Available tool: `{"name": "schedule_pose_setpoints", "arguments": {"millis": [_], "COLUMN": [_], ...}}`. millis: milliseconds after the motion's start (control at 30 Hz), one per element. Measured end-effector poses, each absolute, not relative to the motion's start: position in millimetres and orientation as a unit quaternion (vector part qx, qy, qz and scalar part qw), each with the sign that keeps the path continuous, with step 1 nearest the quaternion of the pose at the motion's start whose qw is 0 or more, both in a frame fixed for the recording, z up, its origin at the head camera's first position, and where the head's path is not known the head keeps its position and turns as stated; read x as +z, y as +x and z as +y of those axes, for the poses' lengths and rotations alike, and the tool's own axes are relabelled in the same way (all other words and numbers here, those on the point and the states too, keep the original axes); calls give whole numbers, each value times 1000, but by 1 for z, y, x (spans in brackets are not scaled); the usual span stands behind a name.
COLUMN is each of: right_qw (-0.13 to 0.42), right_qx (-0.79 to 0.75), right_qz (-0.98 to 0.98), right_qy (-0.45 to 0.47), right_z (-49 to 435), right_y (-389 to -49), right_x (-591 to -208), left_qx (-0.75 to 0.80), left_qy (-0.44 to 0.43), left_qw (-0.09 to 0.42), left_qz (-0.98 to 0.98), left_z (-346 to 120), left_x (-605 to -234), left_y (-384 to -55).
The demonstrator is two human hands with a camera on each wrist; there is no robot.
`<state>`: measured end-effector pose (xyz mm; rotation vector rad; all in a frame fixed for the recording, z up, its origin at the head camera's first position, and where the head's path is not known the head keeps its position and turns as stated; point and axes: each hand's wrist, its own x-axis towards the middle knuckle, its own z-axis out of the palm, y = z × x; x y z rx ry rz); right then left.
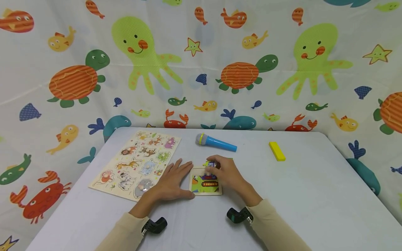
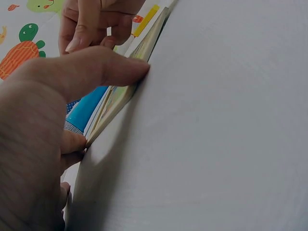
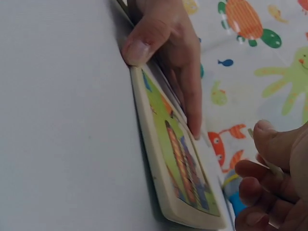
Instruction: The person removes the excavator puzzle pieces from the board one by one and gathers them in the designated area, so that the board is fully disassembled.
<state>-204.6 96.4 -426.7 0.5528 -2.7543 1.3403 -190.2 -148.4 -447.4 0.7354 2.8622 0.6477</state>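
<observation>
A small wooden-framed jigsaw puzzle [image 1: 205, 191] lies on the table, its picture partly filled with green, orange and purple pieces. My left hand [image 1: 175, 181] is spread along its left side, the thumb at the near corner and a fingertip at the far one. In the right wrist view, that thumb [image 3: 139, 50] touches the frame's corner. My right hand [image 1: 228, 172] pinches a small puzzle piece [image 1: 209, 164] over the frame's far edge. Seen from the right wrist, the piece [image 3: 272, 166] is a thin slab between thumb and fingers, its printed face hidden.
A large wooden animal puzzle board [image 1: 142, 164] lies left of the small puzzle, close by the left hand. Behind the hands is a blue toy microphone [image 1: 220, 143]. A yellow block [image 1: 277, 151] lies to the right. A patterned sea-animal cloth [image 1: 201, 69] hangs behind the table.
</observation>
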Motion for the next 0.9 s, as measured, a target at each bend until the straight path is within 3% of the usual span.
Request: {"name": "schedule_pose_setpoints", "arguments": {"millis": [500, 900], "right_qw": [41, 20], "right_qx": [424, 414], "right_qz": [-890, -897], "right_qy": [165, 152], "right_z": [119, 140], "right_y": [-210, -219], "right_x": [-411, -410], "left_qx": [202, 207], "left_qy": [237, 238], "left_qw": [64, 59], "left_qz": [948, 947], "left_z": [-148, -148], "left_x": [-448, -447], "left_y": [-191, -190]}}
